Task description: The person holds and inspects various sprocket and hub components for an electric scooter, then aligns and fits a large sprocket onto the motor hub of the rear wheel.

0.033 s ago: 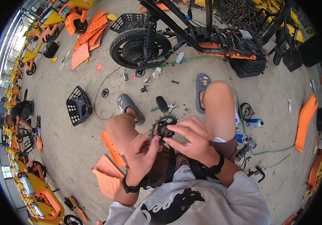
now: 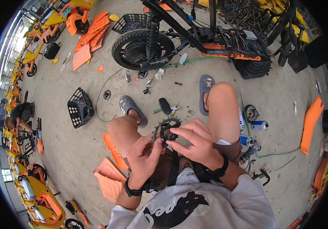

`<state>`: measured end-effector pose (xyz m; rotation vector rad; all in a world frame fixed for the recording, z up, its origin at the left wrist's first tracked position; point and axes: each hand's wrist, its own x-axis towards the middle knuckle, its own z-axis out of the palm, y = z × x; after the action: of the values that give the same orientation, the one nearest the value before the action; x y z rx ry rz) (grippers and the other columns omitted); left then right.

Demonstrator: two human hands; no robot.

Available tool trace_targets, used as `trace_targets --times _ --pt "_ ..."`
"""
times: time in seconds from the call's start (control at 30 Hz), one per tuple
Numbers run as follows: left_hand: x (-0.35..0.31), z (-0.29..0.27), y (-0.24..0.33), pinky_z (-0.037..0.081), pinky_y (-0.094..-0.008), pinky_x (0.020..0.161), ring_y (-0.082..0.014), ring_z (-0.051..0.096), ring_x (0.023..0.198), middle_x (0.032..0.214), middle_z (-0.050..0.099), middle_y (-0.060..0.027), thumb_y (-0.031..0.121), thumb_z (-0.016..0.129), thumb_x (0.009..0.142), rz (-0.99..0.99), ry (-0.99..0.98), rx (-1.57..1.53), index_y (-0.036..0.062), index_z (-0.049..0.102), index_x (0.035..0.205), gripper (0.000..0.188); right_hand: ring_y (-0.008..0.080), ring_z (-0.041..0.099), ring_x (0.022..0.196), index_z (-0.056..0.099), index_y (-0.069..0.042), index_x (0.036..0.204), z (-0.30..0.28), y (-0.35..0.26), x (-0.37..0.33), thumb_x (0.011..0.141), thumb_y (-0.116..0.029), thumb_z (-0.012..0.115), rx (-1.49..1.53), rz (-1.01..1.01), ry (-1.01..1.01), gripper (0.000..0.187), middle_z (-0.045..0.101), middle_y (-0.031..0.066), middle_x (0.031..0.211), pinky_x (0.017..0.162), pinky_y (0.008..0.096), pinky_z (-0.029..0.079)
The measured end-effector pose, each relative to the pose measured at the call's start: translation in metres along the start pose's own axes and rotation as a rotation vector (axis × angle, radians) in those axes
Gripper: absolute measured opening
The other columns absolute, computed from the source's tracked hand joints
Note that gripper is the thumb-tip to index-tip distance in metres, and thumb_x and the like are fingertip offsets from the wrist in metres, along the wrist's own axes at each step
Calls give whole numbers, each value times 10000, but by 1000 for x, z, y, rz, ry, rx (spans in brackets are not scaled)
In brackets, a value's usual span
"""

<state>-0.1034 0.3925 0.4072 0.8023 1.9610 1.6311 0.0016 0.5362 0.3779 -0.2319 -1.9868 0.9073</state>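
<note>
Nothing has visibly moved since the earlier frame. Near the centre of the frame, a dark toothed sprocket (image 2: 164, 129) lies between both hands, tilted, its longer visible axis running from lower left to upper right. It is up and right of the left hand (image 2: 143, 155), whose thumb and fingers are clamped on its lower left edge. The right hand (image 2: 196, 141) pinches its right side near the middle, so both hands touch it and neither is clearly nearer.

Just above, pliers (image 2: 175, 108) lie on the floor (image 2: 194, 97) between the feet. Left of centre stands a black slatted basket (image 2: 74, 113) with something dark inside, too shadowed to identify. Another black basket (image 2: 121, 26) sits at upper centre-left, behind the scooter wheel (image 2: 167, 47); its contents cannot be told.
</note>
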Motion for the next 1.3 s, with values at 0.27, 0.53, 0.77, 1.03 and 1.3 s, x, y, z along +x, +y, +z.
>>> trace_targets --times 0.27,0.53,0.77,1.03,1.3 --pt "0 -2 -3 529 -208 562 -97 641 643 783 662 -55 38 666 891 -2 10 136 -68 648 1007 158 224 597 644 703 -26 948 -2 -4 0 627 -89 857 0 -4 4 361 644 79 819 564 309 488" --pt "18 -15 -14 458 -307 898 -186 541 1130 1243 560 -127 415 625 918 -136 -142 -311 -37 474 1330 630 198 623 684 701 5 950 -3 -8 -5 633 -48 827 163 136 8 345 659 91 856 598 290 507" --pt "19 -20 -32 456 -341 986 -242 545 1200 1317 540 -172 520 821 695 -357 -579 -783 -57 435 1362 963 206 629 722 693 14 977 -5 -11 -5 640 -39 823 245 71 -73 365 660 109 891 606 292 511" --pt "16 -21 -31 347 -357 1089 -225 464 1284 1370 492 -153 364 874 672 -230 -556 -721 -99 410 1380 965 276 616 783 677 -18 1005 -11 -17 2 677 -83 826 154 27 -143 366 649 95 886 702 341 516" --pt "11 -13 -25 353 -372 1081 -261 435 1303 1418 431 -187 195 913 584 51 -624 -514 -23 462 1384 944 279 601 719 662 32 936 -15 -19 -1 780 -25 734 197 42 -108 181 633 120 833 644 343 509"
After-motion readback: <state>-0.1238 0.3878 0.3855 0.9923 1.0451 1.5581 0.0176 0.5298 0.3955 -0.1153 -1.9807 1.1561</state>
